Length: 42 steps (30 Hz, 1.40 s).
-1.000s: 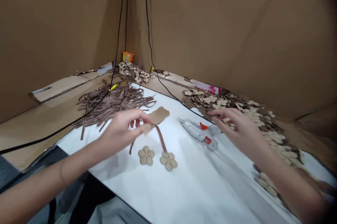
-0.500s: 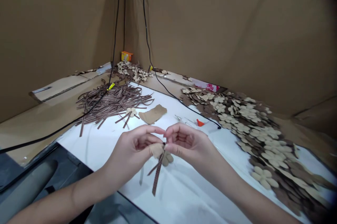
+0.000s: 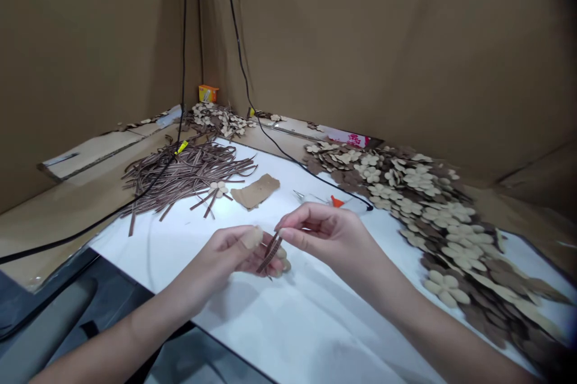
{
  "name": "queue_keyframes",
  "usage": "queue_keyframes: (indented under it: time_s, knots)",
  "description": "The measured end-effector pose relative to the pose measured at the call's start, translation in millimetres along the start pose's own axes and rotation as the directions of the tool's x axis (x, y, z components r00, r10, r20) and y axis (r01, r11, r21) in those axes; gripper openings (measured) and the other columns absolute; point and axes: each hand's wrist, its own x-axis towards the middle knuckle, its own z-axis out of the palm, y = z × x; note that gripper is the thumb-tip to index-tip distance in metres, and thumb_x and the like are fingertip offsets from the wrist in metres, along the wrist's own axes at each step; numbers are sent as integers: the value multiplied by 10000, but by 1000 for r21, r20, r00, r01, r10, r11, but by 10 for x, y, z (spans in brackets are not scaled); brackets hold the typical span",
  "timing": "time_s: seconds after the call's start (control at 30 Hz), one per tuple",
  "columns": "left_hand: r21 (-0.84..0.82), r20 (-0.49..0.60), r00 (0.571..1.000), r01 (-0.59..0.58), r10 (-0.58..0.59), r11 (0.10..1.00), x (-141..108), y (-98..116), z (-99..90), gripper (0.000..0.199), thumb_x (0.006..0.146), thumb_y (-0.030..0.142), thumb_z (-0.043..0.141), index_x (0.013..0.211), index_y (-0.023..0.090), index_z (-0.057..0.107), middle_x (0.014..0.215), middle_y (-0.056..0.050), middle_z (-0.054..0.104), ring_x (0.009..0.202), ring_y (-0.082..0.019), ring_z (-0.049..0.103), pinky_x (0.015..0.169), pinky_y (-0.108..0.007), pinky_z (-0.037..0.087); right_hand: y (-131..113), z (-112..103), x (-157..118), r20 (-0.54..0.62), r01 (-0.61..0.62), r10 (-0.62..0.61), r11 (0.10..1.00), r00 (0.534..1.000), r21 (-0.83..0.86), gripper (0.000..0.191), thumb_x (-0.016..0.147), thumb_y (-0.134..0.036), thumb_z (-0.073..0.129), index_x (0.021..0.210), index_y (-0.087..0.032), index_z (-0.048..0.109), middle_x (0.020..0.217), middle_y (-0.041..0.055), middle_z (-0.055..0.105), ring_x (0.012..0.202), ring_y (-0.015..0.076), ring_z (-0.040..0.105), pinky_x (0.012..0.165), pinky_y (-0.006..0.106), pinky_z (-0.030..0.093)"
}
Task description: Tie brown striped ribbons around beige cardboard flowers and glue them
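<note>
In front of me, a short brown stitched strip hangs slanting down from my right hand, whose thumb and forefinger are closed on its upper end. My left hand is cupped behind the strip, thumb raised apart from the fingers. The left thumb tip has a beige covering. Beige rounded pieces show by the left fingertips; whether they are flower petals or fingertip coverings is unclear. Beyond the hands lies a beige flower with strips, beside a torn piece of brown cardboard.
A heap of brown strips lies at left on the white board. Beige and brown flower cut-outs spread along the right. A black cable crosses the back. An orange-tipped tool lies behind my right hand; an orange box stands in the corner.
My left thumb has lifted away from the strip and my left fingers have opened behind it. The strip's hanging ends have swung up toward the left hand. The view has shifted slightly.
</note>
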Motion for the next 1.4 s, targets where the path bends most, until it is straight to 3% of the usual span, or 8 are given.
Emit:
queue_keyframes:
  time_s: [0.27, 0.47, 0.63, 0.97, 1.03, 1.13, 1.23, 1.4]
  knots:
    - [124, -9, 998, -65, 66, 990, 85, 44, 41, 117, 811, 240, 618, 773, 143, 672, 705, -14, 684, 617, -88, 567, 580, -172, 400, -21, 5, 4, -6, 32, -31, 996, 999, 80, 171, 630, -196, 781, 726, -188, 639, 658, -36, 669, 587, 103, 635, 565, 178, 506]
    - [226, -53, 991, -107, 122, 968, 74, 48, 63, 172, 838, 252, 581, 771, 142, 695, 697, -16, 679, 631, -91, 575, 591, -170, 412, 20, -53, 49, 29, 4, -4, 1000, 1000, -25, 206, 646, -274, 766, 826, -183, 721, 679, -8, 691, 632, 121, 647, 587, 190, 504]
    - [303, -78, 991, -79, 107, 950, 80, 46, 72, 143, 814, 244, 610, 827, 167, 730, 736, -20, 714, 671, -109, 612, 606, -169, 440, 39, -112, 56, 100, -30, 36, 997, 994, -64, 150, 666, -311, 747, 750, -189, 729, 676, 6, 712, 624, 125, 645, 576, 194, 493]
    - [443, -151, 977, -72, 153, 894, 25, 94, 100, 215, 815, 308, 598, 974, 191, 682, 889, -21, 723, 784, -135, 654, 633, -175, 490, 12, -88, 43, 66, -84, 87, 996, 994, -34, 156, 644, -310, 759, 734, -186, 725, 700, 14, 717, 647, 126, 631, 569, 194, 462]
    - [528, -191, 953, -101, 234, 843, 21, 66, 117, 241, 782, 273, 630, 1010, 198, 646, 976, -22, 706, 865, -151, 650, 705, -198, 501, 12, -81, 39, 52, -102, 103, 995, 993, -16, 158, 632, -295, 768, 729, -181, 717, 696, 12, 714, 641, 124, 625, 565, 193, 455]
    - [745, -195, 869, -170, 454, 645, 12, 11, 141, 273, 750, 208, 647, 1022, 218, 620, 1035, -7, 684, 968, -162, 622, 824, -222, 471, 0, -87, 35, 37, -100, 101, 995, 994, -30, 162, 615, -287, 777, 697, -166, 708, 688, 21, 709, 632, 132, 618, 556, 204, 448]
    - [849, -180, 809, -159, 559, 504, 8, -14, 155, 175, 798, 214, 587, 964, 209, 640, 992, -21, 694, 960, -173, 624, 848, -243, 456, -18, -107, 38, 26, -76, 77, 996, 997, -39, 164, 605, -285, 781, 684, -160, 711, 692, 26, 707, 648, 143, 615, 566, 215, 446]
    - [797, -159, 870, -165, 466, 581, 21, 73, 156, 208, 866, 246, 489, 949, 201, 674, 1039, -35, 688, 1156, -199, 516, 951, -262, 385, -30, -135, 57, 38, -127, 126, 992, 991, 8, 156, 579, -281, 796, 663, -177, 717, 660, 3, 689, 617, 119, 576, 560, 214, 417]
